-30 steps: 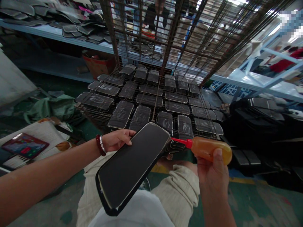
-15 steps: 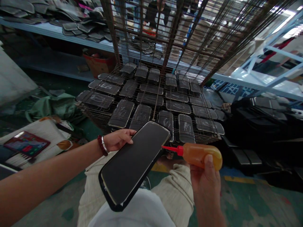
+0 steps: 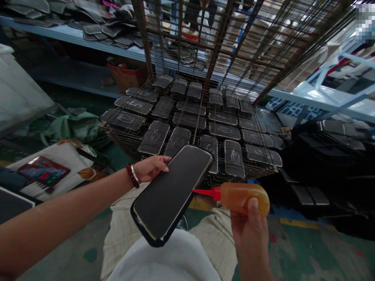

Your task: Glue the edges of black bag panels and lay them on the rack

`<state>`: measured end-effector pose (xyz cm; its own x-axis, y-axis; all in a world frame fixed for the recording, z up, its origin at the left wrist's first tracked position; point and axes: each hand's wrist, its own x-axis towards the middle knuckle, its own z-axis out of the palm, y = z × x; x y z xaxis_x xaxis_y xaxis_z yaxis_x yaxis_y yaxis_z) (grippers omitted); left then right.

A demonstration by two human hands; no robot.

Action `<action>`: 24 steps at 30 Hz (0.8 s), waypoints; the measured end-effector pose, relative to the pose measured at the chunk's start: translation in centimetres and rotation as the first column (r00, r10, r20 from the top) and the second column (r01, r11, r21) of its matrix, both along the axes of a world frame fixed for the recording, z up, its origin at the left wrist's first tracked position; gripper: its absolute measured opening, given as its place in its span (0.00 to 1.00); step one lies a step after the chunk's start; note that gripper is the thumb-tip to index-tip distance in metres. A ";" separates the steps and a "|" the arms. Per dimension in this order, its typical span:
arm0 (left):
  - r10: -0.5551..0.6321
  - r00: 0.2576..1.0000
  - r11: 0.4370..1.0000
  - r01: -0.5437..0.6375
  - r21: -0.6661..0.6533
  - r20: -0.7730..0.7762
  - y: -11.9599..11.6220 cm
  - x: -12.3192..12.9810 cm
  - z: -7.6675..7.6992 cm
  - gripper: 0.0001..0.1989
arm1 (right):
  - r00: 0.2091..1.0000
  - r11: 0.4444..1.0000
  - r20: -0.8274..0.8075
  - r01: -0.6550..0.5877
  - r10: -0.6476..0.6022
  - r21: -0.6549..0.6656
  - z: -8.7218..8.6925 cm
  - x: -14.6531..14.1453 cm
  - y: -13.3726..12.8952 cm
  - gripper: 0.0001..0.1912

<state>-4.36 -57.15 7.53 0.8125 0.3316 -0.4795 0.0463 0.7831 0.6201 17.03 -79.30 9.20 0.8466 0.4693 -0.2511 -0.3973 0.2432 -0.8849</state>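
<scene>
Right hand [image 3: 252,226] closes around the amber bottle [image 3: 238,195] and left hand [image 3: 149,168] pinches the black panel [image 3: 172,191], which excess squeezing of the bottle could flood

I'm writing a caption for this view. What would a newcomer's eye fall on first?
Probably the amber bottle in the right hand, its red nozzle at the long edge of the dark panel the left hand holds. Next, the wire rack beyond, bearing rows of similar dark panels.
</scene>
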 end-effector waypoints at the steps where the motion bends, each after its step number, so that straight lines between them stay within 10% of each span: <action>1: 0.008 1.000 1.000 -0.008 0.001 0.001 0.0 0.0 0.0 0.22 | 1.000 1.000 -0.005 -0.004 0.004 -0.004 0.0 -0.2 -0.1 0.21; 24: 0.194 0.981 0.980 -0.194 -0.050 -0.016 0.6 -0.3 0.0 0.24 | 0.951 0.956 0.123 -0.290 0.284 0.034 1.0 -2.5 -2.3 0.34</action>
<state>-4.71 -56.54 7.56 0.7297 0.4572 -0.5085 -0.1028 0.8086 0.5794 14.56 -81.62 10.20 0.6959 0.7066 -0.1285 -0.3525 0.1802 -0.9183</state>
